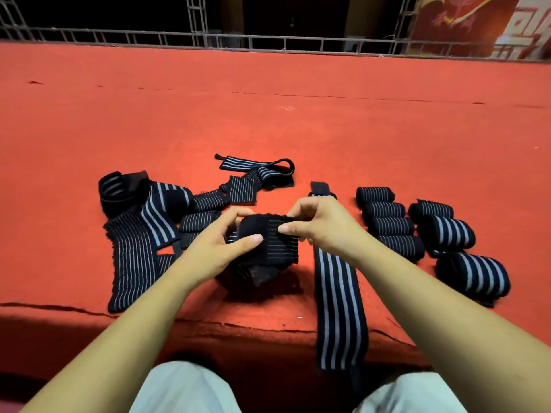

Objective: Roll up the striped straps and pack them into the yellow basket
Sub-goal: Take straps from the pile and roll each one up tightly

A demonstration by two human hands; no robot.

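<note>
— What is seen largest?
— A red carpeted platform is spread across most of the frame. A grey metal truss railing is seen along the top edge, and a red printed banner in the upper right.

— And on the platform?
— A loose heap of unrolled black straps with thin white stripes is spread at centre left. A long flat black strap with broad white stripes is laid from the centre down over the platform's front edge at lower right. Seven rolled-up striped straps are lined up in two rows at centre right, side by side.

— Where is the strap being worked?
— A partly rolled black strap with fine white stripes is held at the centre of the frame, just above the platform, its loose end hanging below the roll.

— How is it held?
— Its left end is gripped between thumb and fingers of the left hand; its upper right part is pinched by the right hand.

— Anything lower?
— Pale trouser knees are seen at the bottom edge.
</note>
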